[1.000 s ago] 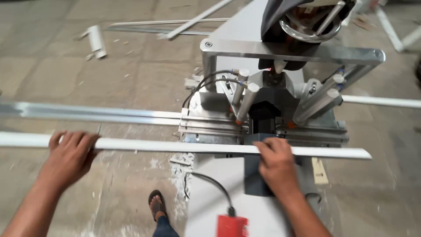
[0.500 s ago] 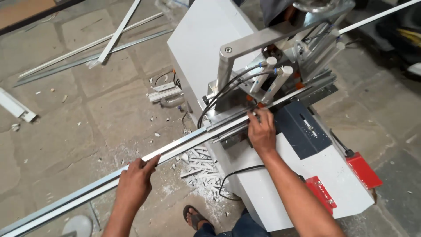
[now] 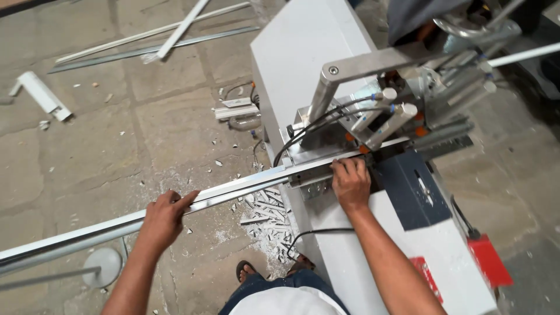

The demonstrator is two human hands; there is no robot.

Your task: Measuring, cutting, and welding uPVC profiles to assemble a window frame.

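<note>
From the head camera, the long white profile strip [image 3: 233,189] lies across the cutting machine [image 3: 373,175] – left hand [image 3: 163,219] curled round its free span, right hand [image 3: 350,184] pressing it flat by the clamps. It looks light, stiff, yet whippy – best supported mid-length.

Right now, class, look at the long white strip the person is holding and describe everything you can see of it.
The long white strip is a slim, straight profile, pale and metallic-looking, with a ridge along its length. It runs slantwise from the lower left edge of the picture up onto the machine bed. The left hand grips it over the floor; the right hand presses it on the bed, under the clamps.
</note>
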